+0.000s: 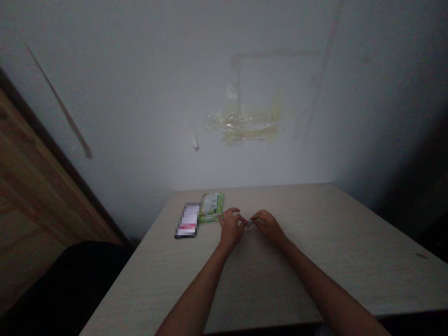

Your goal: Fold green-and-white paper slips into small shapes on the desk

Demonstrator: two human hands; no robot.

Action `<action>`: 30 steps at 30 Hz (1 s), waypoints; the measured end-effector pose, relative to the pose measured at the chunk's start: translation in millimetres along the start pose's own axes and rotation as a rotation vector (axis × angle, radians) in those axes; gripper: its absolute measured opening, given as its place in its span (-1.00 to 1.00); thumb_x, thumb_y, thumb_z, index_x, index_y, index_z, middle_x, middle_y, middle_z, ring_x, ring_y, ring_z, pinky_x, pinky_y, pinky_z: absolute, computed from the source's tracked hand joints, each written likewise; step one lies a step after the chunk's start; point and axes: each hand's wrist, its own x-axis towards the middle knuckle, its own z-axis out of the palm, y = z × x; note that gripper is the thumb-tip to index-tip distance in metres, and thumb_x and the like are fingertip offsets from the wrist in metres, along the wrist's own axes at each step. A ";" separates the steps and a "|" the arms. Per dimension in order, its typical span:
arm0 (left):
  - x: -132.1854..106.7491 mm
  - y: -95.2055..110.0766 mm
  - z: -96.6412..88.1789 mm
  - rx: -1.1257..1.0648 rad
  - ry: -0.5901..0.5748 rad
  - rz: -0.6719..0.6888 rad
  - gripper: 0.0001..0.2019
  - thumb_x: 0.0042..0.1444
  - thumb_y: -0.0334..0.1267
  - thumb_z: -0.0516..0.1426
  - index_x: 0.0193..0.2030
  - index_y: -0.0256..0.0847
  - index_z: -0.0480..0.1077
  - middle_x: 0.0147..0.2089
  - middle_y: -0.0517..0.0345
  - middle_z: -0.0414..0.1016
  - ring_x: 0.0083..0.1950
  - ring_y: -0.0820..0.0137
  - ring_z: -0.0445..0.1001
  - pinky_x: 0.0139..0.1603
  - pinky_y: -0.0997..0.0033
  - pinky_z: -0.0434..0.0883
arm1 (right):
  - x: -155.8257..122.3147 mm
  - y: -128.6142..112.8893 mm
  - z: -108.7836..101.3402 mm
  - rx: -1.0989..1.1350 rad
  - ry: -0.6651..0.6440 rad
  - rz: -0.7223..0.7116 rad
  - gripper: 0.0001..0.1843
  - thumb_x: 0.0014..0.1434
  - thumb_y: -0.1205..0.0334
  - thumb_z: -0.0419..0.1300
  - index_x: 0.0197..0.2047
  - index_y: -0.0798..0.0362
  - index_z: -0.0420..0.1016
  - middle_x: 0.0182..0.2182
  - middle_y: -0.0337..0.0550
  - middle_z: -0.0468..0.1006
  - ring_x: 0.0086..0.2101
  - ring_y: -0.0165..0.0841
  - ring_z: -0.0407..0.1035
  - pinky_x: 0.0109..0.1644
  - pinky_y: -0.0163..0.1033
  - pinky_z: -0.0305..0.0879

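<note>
Over the middle of the table, a small pale object [249,223] sits between my two hands, too small and dim to name. My left hand [231,227] pinches its left end with thumb and forefinger, the other fingers partly spread. On the opposite end, the fingertips of my right hand [269,226] are closed. Just left of my left hand lie several green-and-white printed packets [212,205], stacked loosely. Beside them a phone [188,221] rests flat, its lit screen blurred out.
The light wood-grain table [315,224] meets a pale wall [140,93] with peeling clear tape [241,123] on it. At the left are a wooden door [42,186] and a dark rounded shape [77,280]. A small dark mark [422,255] shows near the table's right edge.
</note>
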 end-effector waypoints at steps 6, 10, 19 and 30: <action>1.0 1.0 5.1 -0.067 0.011 0.022 -0.99 0.01 -0.30 0.25 -0.39 -0.14 0.51 0.10 0.04 0.33 0.20 0.19 0.26 0.29 -0.14 0.02 | 0.3 2.1 5.2 -0.046 -0.025 0.014 -0.93 0.18 0.25 0.21 -0.34 0.01 0.52 -0.37 -0.19 0.53 -0.27 -0.31 0.39 -0.08 -0.19 0.24; 1.8 3.0 6.8 -0.085 0.017 0.032 -0.97 -0.02 -0.29 0.27 -0.40 -0.15 0.52 0.09 0.02 0.32 0.18 0.19 0.27 0.26 -0.05 0.09 | 1.2 -0.9 4.8 -0.066 -0.033 0.041 -0.92 0.16 0.25 0.22 -0.37 0.03 0.50 -0.41 -0.20 0.51 -0.30 -0.33 0.38 -0.11 -0.21 0.24; 5.0 -2.8 2.6 -0.074 0.045 -0.076 -0.96 -0.04 -0.23 0.31 -0.38 -0.03 0.58 0.06 0.11 0.34 0.18 0.20 0.27 0.26 -0.03 0.06 | -0.1 -1.0 1.2 0.088 0.067 0.221 -0.91 0.10 0.21 0.27 -0.40 0.02 0.55 -0.41 -0.21 0.57 -0.31 -0.33 0.43 -0.13 -0.24 0.28; 4.9 -0.7 1.8 -0.047 0.020 -0.140 -0.91 -0.12 -0.19 0.36 -0.44 -0.04 0.58 -0.03 0.15 0.40 0.11 0.24 0.31 0.23 0.05 0.10 | 2.7 -5.1 -0.6 -0.027 0.043 0.173 -0.91 0.03 0.35 0.31 -0.48 0.05 0.53 -0.50 -0.20 0.56 -0.38 -0.33 0.42 -0.16 -0.21 0.27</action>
